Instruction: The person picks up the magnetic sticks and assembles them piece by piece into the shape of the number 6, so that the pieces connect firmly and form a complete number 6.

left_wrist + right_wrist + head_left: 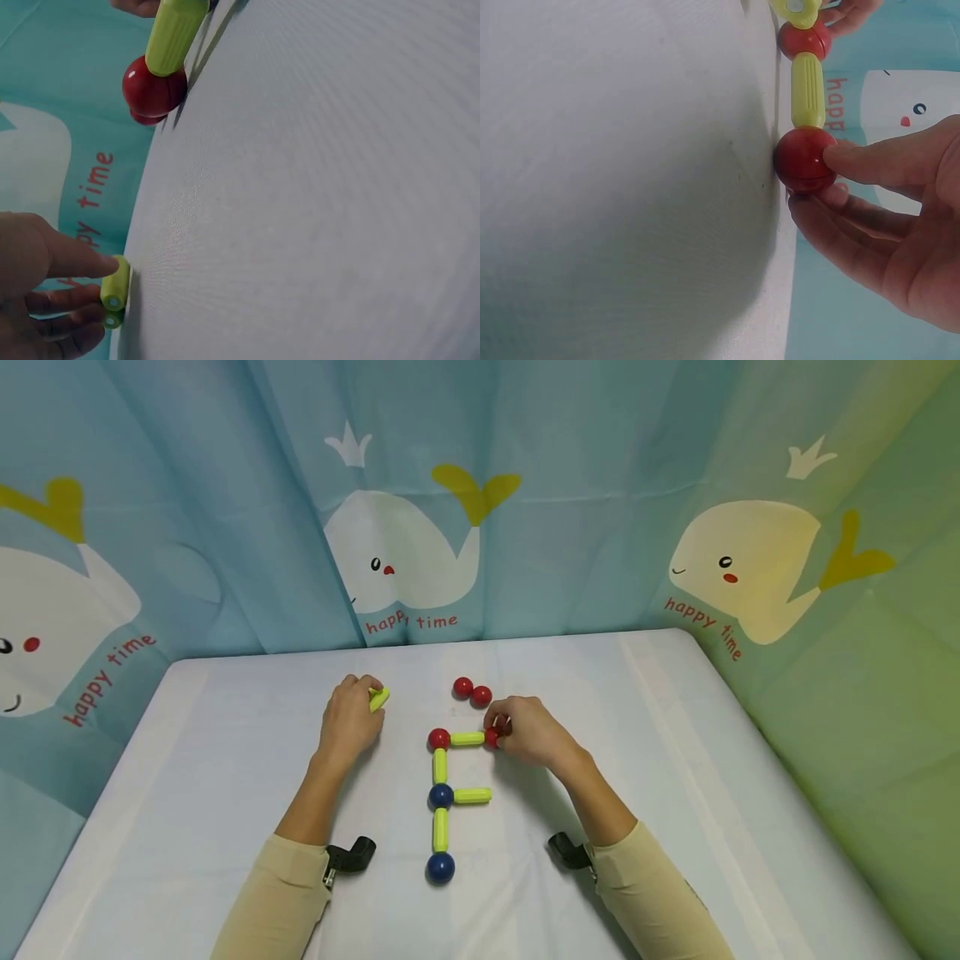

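At the right end of the top row, the right hand (531, 729) pinches a red ball (804, 159) between thumb and fingers, the ball touching a yellow-green stick (467, 739). The left hand (351, 717), apart to the left, grips two loose sticks (115, 289). The row's other end meets a corner ball (439, 739), above two blue balls (441, 796) linked by sticks; a side stick (472, 796) has a free end. Two spare balls (462, 687) lie beyond. The step in hand appears to be seating the pinched ball; the next move likely calls for careful alignment, then release.
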`<state>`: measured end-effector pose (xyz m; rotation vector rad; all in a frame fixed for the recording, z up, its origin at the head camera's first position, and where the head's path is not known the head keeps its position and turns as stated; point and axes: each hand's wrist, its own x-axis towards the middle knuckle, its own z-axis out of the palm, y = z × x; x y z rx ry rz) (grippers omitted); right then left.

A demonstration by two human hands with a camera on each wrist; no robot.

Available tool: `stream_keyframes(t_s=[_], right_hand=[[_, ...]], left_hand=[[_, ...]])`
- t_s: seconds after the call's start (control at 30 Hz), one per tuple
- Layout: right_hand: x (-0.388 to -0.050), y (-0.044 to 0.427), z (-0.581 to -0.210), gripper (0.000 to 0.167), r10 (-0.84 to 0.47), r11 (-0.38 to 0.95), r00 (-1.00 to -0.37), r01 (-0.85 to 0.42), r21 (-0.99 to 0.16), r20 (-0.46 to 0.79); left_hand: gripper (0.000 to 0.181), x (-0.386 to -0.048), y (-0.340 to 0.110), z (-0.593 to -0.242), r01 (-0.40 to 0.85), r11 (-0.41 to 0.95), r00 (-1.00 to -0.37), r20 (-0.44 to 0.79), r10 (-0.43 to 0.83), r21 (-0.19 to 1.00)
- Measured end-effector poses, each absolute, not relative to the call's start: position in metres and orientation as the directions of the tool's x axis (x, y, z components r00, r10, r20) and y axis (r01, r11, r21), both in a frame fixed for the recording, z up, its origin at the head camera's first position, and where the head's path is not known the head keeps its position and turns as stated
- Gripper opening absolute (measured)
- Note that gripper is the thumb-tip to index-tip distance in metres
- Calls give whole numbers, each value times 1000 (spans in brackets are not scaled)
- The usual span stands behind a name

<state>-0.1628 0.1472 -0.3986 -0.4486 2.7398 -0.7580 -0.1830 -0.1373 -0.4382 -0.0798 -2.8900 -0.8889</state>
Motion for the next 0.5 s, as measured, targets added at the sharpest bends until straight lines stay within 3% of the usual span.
stream_keyframes(t_s=[0.5], right_hand=[[-163, 147, -400, 20, -362, 817, -918, -228, -529, -164]], left_hand=[[25, -185, -137, -443, 97, 827, -991, 128, 30, 553]])
